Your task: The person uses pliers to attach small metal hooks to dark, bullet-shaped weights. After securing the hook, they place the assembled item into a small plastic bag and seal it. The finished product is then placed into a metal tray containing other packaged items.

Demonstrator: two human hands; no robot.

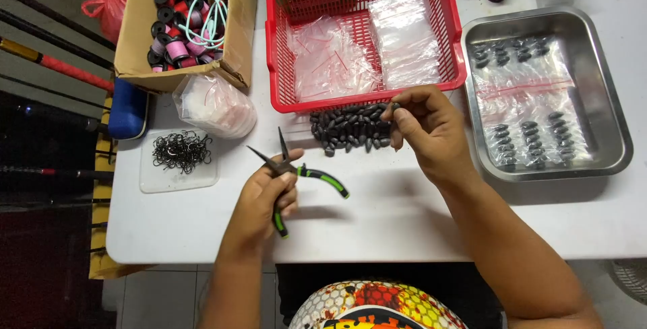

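Note:
My left hand (266, 198) grips a pair of needle-nose pliers (296, 171) with black and green handles; the jaws are spread apart and point up and to the left. My right hand (424, 123) pinches one small dark sinker (395, 106) between thumb and fingers, just above a pile of dark oval sinkers (347, 127) lying on the white table (377, 221) in front of the red basket.
A red basket (283, 93) holds clear plastic bags. A metal tray (613, 127) at right holds bagged sinkers. At left, fish hooks (180, 150) lie on a clear lid beside a plastic bag (216, 105) and a cardboard box (135, 33) of line spools.

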